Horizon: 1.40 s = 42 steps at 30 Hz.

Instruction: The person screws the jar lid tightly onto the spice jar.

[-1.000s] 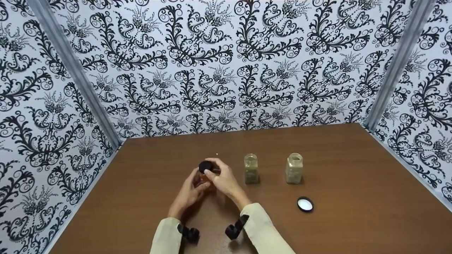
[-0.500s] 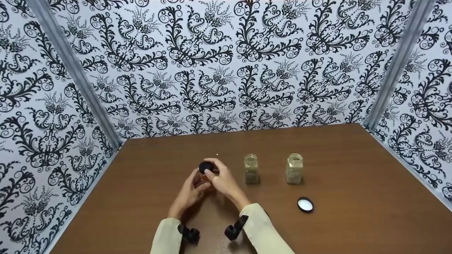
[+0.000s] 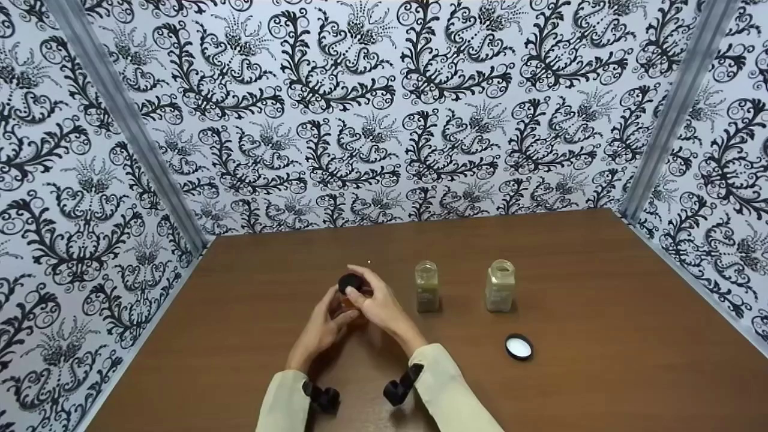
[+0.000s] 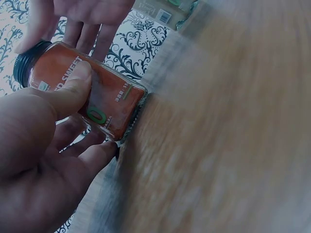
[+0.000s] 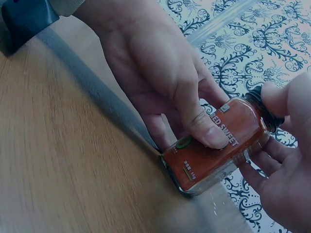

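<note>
A glass spice jar (image 5: 204, 160) of orange-red powder, its label reading "RED SWEET", stands on the table and has a black lid (image 3: 350, 283) on its mouth. My left hand (image 3: 321, 333) grips the jar's body; in the left wrist view the thumb lies across the label. My right hand (image 3: 384, 309) pinches the lid between thumb and fingers, as the right wrist view shows too. In the head view the hands hide most of the jar.
Two lidless glass jars stand to the right: one with greenish contents (image 3: 427, 291), one with paler contents (image 3: 500, 291). In front of them a black lid (image 3: 519, 347) lies with its white inside up. Patterned walls (image 3: 372, 120) enclose the brown table (image 3: 576, 270).
My right fingers have shifted very slightly upward around the lid. The left hand, the jar it holds and the other jars have stayed in place.
</note>
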Each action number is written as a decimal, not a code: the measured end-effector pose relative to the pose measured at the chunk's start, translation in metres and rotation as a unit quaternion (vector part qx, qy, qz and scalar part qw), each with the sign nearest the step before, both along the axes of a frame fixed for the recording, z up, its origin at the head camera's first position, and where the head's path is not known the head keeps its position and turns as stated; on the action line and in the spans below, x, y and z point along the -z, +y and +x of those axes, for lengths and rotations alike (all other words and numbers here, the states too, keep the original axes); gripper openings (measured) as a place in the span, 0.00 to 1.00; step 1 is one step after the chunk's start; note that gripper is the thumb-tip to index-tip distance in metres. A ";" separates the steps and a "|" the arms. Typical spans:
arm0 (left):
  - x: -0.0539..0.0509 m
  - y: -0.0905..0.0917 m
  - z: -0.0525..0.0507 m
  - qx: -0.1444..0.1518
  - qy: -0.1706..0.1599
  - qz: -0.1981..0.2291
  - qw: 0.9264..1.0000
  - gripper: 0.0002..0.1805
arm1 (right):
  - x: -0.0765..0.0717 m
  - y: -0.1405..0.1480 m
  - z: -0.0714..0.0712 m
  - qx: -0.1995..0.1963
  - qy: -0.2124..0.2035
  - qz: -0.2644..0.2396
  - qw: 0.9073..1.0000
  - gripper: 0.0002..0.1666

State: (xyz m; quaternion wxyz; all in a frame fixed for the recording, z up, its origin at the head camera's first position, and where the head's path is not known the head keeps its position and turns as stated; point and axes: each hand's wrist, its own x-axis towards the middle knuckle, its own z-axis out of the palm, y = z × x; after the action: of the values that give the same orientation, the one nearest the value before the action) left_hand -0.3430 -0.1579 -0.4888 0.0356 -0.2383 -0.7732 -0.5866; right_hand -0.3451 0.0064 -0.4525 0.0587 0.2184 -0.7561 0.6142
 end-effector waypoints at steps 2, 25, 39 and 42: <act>0.000 0.000 0.000 0.002 -0.002 0.001 1.000 0.31 | 0.000 0.000 0.000 -0.003 0.005 0.015 1.000 0.26; -0.002 0.003 0.000 -0.010 0.008 -0.024 1.000 0.31 | -0.005 0.001 0.001 0.014 0.005 0.027 1.000 0.26; -0.003 0.002 0.004 -0.003 -0.001 0.003 1.000 0.32 | -0.004 -0.012 0.006 0.055 -0.014 0.032 0.998 0.19; -0.003 0.002 0.004 -0.013 0.001 -0.003 1.000 0.30 | -0.003 -0.014 0.007 0.070 -0.009 0.048 0.996 0.18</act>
State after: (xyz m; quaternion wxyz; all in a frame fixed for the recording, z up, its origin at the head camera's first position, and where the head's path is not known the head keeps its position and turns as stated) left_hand -0.3390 -0.1557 -0.4862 0.0433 -0.2286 -0.7779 -0.5837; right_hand -0.3385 -0.0072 -0.4494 0.0842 0.1620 -0.7987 0.5734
